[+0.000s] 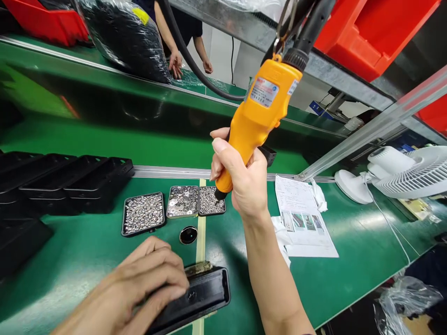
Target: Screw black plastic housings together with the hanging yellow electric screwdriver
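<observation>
Currently, the black elongated plastic housing [209, 291] lies on the green workbench [366, 237] directly in front of you, across the masking tape strip [201, 246]. Its long axis slants from near left to far right, cavity facing up. Your left hand [150, 274] is the nearer one, its bent fingers over the left part of the housing; whether the fingertips pinch a small part cannot be determined. Your right hand [246, 179] is closed around the yellow electric screwdriver [256, 111], beyond the housing and raised above the bench. The tool is tilted, bit end down and to the left, over the right-hand tray [213, 214].

Just beyond the housing, note the round black disc [188, 235]. Past it, three shallow trays form a row: the left-hand tray [138, 233], the middle tray [182, 216] and the right-hand tray, each holding small metal parts. Farther left sit long black cases [91, 200]; to the right lies a printed sheet [310, 246].
</observation>
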A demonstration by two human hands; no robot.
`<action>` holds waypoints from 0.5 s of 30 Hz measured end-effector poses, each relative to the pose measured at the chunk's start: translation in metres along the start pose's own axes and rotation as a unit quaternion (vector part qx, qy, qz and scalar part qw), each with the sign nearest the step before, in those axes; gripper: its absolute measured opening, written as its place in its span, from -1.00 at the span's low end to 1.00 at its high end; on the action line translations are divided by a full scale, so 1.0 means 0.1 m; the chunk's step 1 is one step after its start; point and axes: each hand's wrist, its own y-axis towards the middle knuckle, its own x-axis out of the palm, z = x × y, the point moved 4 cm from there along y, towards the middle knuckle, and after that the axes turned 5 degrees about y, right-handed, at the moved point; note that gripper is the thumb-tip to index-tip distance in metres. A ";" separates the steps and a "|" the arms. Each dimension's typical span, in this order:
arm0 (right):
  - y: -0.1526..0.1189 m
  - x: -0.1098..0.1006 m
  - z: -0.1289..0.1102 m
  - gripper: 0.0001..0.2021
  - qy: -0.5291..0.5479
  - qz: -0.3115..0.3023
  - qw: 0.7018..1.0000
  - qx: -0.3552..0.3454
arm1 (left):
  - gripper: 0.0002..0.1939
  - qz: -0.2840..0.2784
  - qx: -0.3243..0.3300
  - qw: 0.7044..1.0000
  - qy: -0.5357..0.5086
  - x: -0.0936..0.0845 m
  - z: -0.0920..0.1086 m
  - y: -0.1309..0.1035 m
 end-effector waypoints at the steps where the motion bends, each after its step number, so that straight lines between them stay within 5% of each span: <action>1: -0.02 0.01 -0.01 -0.70 -0.001 0.000 1.000 0.000 | -0.72 0.010 0.036 0.998 0.050 0.06 0.05 -0.07; 5: -0.07 0.01 -0.02 -0.71 -0.001 0.000 1.000 -0.003 | -0.69 0.069 0.127 0.976 0.162 0.25 0.05 -0.17; 10: -0.10 0.01 -0.03 -0.70 0.004 -0.012 1.000 -0.005 | -0.76 0.078 0.124 0.969 0.200 0.24 0.00 -0.19; 15: -0.10 0.00 -0.02 -0.65 -0.019 -0.003 1.000 0.014 | -0.60 0.080 0.103 0.982 0.140 0.14 -0.05 -0.42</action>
